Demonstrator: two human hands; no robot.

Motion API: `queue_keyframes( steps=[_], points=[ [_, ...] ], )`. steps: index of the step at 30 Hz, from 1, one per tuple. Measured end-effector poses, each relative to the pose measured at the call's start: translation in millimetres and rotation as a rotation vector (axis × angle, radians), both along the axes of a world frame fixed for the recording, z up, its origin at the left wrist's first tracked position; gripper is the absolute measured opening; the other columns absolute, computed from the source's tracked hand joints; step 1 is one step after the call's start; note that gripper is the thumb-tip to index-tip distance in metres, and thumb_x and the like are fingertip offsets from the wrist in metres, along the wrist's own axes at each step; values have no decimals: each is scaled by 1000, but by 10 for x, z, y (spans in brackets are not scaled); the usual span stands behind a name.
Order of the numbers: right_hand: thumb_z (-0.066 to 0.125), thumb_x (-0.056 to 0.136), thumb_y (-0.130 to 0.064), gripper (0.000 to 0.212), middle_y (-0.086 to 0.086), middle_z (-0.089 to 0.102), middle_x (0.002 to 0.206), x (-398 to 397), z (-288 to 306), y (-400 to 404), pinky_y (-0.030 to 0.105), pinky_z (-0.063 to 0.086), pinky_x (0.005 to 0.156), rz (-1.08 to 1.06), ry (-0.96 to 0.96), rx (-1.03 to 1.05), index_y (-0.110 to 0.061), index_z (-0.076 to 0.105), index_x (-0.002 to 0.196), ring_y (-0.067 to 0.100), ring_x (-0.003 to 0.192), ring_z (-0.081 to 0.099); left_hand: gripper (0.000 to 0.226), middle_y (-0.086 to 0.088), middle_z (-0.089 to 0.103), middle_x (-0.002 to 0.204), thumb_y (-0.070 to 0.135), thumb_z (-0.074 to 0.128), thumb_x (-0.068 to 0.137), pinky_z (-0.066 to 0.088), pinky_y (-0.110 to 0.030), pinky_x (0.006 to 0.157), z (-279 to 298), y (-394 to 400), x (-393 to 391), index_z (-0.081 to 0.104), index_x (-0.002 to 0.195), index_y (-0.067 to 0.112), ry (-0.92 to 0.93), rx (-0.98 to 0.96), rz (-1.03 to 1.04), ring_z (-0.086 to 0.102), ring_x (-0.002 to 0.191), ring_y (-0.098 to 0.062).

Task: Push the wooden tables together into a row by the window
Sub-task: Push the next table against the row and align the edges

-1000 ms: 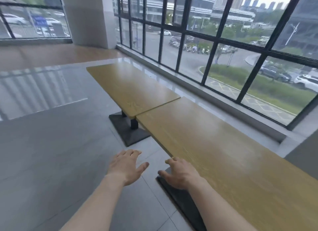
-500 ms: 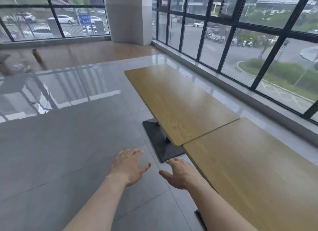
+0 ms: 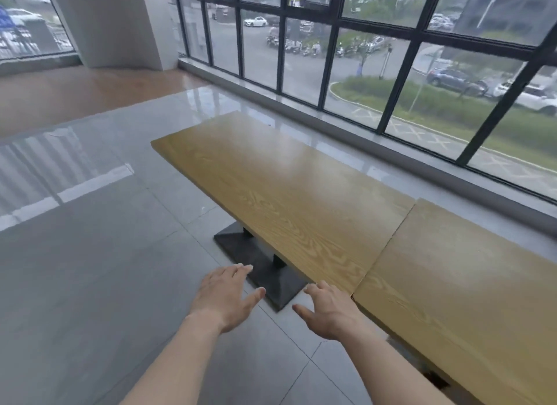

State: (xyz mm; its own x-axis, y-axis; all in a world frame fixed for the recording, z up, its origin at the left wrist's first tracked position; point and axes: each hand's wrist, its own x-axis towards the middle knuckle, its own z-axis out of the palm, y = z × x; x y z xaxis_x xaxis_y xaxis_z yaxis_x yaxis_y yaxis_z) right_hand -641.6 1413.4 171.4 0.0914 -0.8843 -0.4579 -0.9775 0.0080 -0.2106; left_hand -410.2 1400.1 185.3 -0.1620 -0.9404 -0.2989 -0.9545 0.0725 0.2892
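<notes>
Two wooden tables stand end to end along the window. The far table (image 3: 280, 187) has a yellow-brown grained top on a black pedestal base (image 3: 265, 272). The near table (image 3: 464, 284) fills the right side, its top meeting the far one at a thin seam. My left hand (image 3: 226, 296) hovers over the floor with spread fingers, holding nothing. My right hand (image 3: 328, 311) is open too, just short of the table edge near the seam, touching neither top.
A tall black-framed window wall (image 3: 401, 82) with a low grey sill (image 3: 376, 145) runs behind the tables. Grey floor tiles (image 3: 90, 284) spread to the left. A white pillar (image 3: 114, 24) stands at the back left beside a brown wooden floor area (image 3: 75, 97).
My view has moved forward along the row, so the seam and the far table's base now lie close in front of my hands. Both hands stay open and empty.
</notes>
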Motion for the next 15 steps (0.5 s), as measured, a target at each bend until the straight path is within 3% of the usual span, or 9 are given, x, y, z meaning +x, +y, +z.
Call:
queue_keyframes(
  steps=[7,15],
  points=[
    [36,103,-61,63,0,45,153,304,-219,-298,40,34,116,-288,-12,20,-24,39,154,25,140,43,71,10,29,166,69,34,99,13,-38,128,-209,-1021,228,26,160,33,6,8,-280,20,155,-14],
    [36,104,-58,56,-1,48,147,323,-797,-809,35,36,113,-563,-54,-84,-21,48,145,21,139,41,68,11,32,164,68,32,99,10,-35,127,-787,-1939,4,32,157,31,36,-104,-503,19,154,-14]
  ],
)
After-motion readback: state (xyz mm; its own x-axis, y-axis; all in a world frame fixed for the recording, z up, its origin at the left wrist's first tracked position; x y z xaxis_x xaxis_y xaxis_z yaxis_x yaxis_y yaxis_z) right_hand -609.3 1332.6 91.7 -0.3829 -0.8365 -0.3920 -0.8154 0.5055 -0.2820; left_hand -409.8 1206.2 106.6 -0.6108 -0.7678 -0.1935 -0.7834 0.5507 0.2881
